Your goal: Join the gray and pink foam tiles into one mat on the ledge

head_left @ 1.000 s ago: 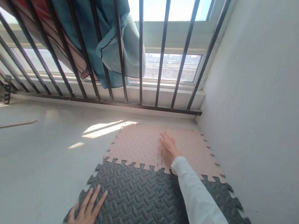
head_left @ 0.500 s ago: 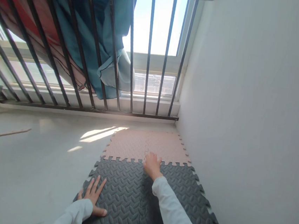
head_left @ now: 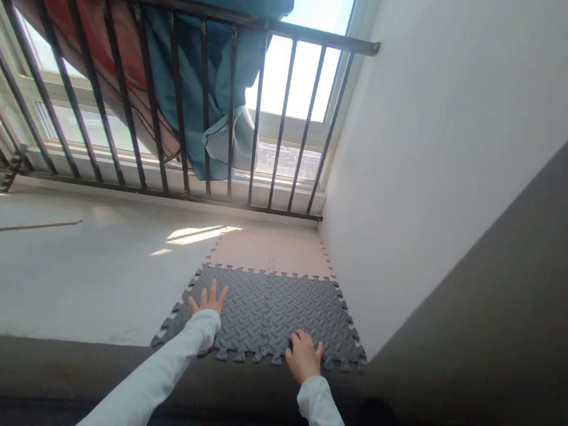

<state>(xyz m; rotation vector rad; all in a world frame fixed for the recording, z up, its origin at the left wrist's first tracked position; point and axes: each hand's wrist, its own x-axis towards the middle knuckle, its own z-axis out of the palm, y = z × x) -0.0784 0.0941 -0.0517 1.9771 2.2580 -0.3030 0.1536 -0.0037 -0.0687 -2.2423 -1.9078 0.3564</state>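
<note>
My left hand (head_left: 208, 298) lies with spread fingers on the left dark grey foam tile (head_left: 244, 310), towards its outer side. My right hand (head_left: 304, 357) is over the near part of the right dark grey foam tile (head_left: 318, 300), fingers bent a little and thumb apart, holding nothing that I can see. A seam joins the two grey tiles, and their toothed near edges run along the floor's edge. Behind them, two pale pink foam tiles (head_left: 245, 249) fit against their far edges.
A dark metal railing (head_left: 259, 207) stands beyond the tiles, with blue and red cloth (head_left: 198, 64) hanging behind it before the window. A white wall (head_left: 420, 152) rises on the right. A thin stick (head_left: 26, 226) lies on the pale floor (head_left: 80, 287) at left.
My right hand has come back from the pink and grey seam to the near part of the right grey tile. The view has pulled back, showing the near edge. My left hand stays spread.
</note>
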